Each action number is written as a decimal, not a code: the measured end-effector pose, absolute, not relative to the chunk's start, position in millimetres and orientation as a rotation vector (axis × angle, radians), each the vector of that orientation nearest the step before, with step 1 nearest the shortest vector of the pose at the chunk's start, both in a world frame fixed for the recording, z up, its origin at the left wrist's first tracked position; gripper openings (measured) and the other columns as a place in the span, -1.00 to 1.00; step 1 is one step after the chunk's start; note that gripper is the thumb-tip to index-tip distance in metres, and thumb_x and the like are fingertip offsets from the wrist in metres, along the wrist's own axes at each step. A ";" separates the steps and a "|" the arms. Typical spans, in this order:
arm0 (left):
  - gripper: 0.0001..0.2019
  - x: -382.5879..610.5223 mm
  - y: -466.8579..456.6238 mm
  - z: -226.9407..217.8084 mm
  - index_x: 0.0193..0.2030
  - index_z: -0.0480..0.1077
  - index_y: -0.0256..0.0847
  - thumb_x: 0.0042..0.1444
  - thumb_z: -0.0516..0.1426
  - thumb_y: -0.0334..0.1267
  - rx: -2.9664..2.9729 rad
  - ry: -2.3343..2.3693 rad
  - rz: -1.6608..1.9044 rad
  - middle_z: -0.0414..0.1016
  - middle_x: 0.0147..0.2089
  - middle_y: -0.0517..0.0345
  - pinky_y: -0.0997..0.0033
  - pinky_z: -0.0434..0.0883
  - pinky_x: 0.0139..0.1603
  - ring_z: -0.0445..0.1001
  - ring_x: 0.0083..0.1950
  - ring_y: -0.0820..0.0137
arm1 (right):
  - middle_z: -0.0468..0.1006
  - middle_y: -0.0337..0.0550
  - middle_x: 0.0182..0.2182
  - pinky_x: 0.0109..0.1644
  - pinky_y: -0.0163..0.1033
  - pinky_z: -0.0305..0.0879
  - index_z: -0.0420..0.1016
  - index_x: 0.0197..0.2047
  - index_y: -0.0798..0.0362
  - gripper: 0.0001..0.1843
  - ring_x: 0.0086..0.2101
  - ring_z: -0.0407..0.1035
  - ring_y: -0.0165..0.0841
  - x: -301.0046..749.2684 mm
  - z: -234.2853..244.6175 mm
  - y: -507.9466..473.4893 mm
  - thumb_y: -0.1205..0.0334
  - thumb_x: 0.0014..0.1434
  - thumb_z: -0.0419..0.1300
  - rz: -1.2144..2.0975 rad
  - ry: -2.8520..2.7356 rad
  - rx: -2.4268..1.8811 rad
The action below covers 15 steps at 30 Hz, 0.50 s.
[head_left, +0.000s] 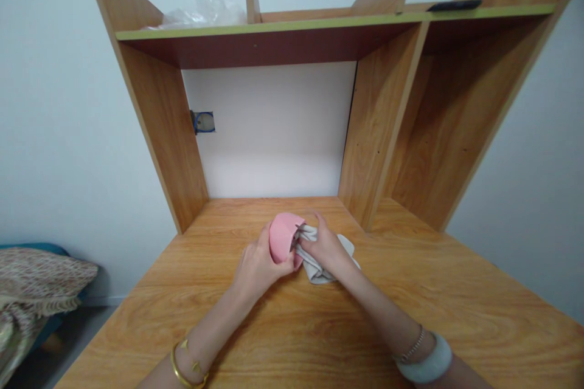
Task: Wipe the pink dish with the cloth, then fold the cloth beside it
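A small pink bowl (281, 237) is tipped on its side above the wooden desk (319, 328), gripped by my left hand (258, 267) with fingers curled round its rim. My right hand (325, 248) is closed on a grey-white cloth (319, 270) and presses it against the bowl's opening. Part of the cloth lies on the desk under that hand. Gold bangles sit on my left wrist; a white bangle and a thin bracelet sit on my right.
The desk has a wooden hutch: upright panels (369, 134) on both sides and a shelf (319, 24) above. A crumpled plastic bag (201, 12) and a dark flat object (454, 5) lie on the shelf. A bed with patterned bedding (31, 285) stands at the left.
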<state>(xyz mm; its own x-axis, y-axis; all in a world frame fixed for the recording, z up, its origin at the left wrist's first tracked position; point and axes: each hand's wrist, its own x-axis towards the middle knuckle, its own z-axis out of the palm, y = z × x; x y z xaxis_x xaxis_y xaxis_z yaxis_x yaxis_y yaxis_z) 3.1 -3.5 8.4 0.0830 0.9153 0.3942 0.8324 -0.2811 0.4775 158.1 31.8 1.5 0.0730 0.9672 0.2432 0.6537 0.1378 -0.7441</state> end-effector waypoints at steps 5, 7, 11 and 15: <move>-0.24 4.5 -6.3 10.0 0.20 -0.01 -0.27 -0.12 0.09 0.01 2.233 1.804 0.921 0.46 -0.15 -0.02 0.29 0.35 -0.20 0.45 -0.20 0.18 | 0.49 -0.02 -0.28 -0.31 -0.31 0.21 -0.18 0.21 0.22 -0.12 -0.30 0.39 -0.28 162.1 -1.6 35.9 0.23 -0.11 0.18 0.476 -1.656 -1.576; -0.27 5.1 -7.4 10.4 0.19 0.02 -0.25 -0.12 0.10 0.00 2.243 1.772 0.929 0.45 -0.12 -0.02 0.30 0.34 -0.18 0.44 -0.18 0.18 | 0.50 0.01 -0.30 -0.34 -0.29 0.20 -0.22 0.23 0.22 -0.13 -0.31 0.40 -0.24 162.7 0.7 34.1 0.20 -0.06 0.15 0.352 -1.728 -1.651; -0.33 4.6 -7.7 9.3 0.16 0.07 -0.23 -0.12 0.10 -0.08 2.305 1.668 0.923 0.43 -0.10 -0.03 0.30 0.34 -0.17 0.44 -0.17 0.17 | 0.52 -0.06 -0.41 -0.40 -0.29 0.15 -0.28 0.25 0.15 -0.16 -0.38 0.41 -0.21 161.9 8.0 26.4 0.25 -0.01 0.09 0.121 -1.892 -1.766; -0.34 -0.1 -5.8 8.5 0.16 0.08 -0.30 -0.12 0.09 -0.12 2.365 1.634 0.844 0.46 -0.16 -0.07 0.27 0.35 -0.20 0.45 -0.21 0.16 | 0.51 -0.06 -0.31 -0.35 -0.30 0.15 -0.27 0.26 0.04 -0.17 -0.37 0.41 -0.25 161.0 12.0 19.7 0.34 -0.03 0.06 -0.040 -2.013 -1.646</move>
